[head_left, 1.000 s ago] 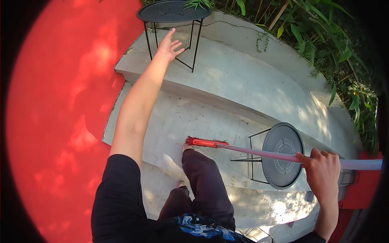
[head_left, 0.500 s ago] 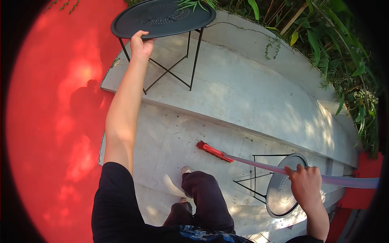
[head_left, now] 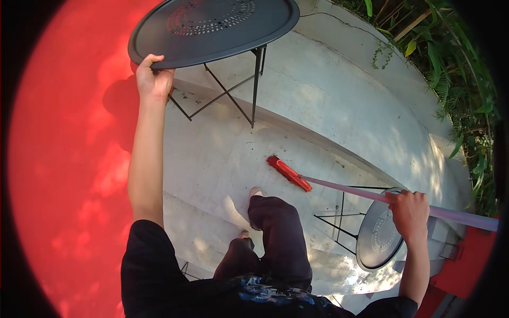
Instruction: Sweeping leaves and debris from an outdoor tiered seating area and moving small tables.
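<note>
At the upper left, my left hand (head_left: 155,79) grips the near rim of a round black metal tray table (head_left: 214,45), thumb on top and fingers beneath. Small holes ring the middle of its top, and its thin crossed legs hang over the edge of a pale concrete step. My right hand (head_left: 409,214) is closed round the long pale handle of a broom (head_left: 350,189). The broom's red head (head_left: 289,173) rests on the lower step, in front of my feet. Beyond my right hand's wrist stands a second round tray table (head_left: 379,236), partly hidden by that hand.
Wide concrete steps (head_left: 339,100) curve from the upper middle to the right. A red wall or floor surface (head_left: 69,175) fills the left side. Green plants (head_left: 461,79) grow along the upper right edge. Thin black legs (head_left: 186,271) show beside my left thigh.
My left hand has brought the tray table closer and leftward, away from the leaves that overlapped it. The broom, still in my right hand, appears slightly farther right.
</note>
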Tool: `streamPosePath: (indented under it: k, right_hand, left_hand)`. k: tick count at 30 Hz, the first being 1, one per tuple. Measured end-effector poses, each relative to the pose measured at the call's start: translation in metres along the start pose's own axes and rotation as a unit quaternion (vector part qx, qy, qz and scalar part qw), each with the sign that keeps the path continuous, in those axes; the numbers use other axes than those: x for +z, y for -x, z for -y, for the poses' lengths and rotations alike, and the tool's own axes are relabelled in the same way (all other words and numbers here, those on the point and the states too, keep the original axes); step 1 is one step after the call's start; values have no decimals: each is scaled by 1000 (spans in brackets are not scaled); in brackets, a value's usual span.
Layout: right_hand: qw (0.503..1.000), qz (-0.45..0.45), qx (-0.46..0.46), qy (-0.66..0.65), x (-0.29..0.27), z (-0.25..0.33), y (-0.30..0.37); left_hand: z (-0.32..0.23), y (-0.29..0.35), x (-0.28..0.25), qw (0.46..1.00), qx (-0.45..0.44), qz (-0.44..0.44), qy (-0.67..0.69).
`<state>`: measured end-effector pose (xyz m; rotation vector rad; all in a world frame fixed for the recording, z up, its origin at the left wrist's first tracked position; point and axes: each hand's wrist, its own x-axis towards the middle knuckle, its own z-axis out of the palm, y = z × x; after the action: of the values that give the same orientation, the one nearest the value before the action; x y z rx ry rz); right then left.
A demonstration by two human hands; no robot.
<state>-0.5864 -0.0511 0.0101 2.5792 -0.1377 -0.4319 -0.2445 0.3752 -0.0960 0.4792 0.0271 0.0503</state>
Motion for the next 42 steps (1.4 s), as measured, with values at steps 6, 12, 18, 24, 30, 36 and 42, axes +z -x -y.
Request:
streamPosePath:
  k: [6,12,18,24,30,36,42]
  right_hand:
    - [1000,23,13,2,-4,26,33]
    - [1000,-13,6,3,4,40,61]
    - [999,-30,7,11,12,49,78]
    - [999,-44,19,13,14,67,93]
    - [998,-61,23,24,18,86,102]
    - [997,-64,28,45,18,95,108]
    - [997,-48,47,30,11,90,105]
  left_hand:
    - [-70,129,-67,998,11,-56,-28]
    - [-109,209,-139,991,72,-113,-21]
    - [-116,245,-195,988,76,-136,-4]
    - [-112,265,-245,988,56,-140,-41]
    - [-91,266,-308,988,25,-143,-46]
    - [-71,259,-348,988,8,-152,-23]
    - [-61,243,-369,987,21,-152,-53]
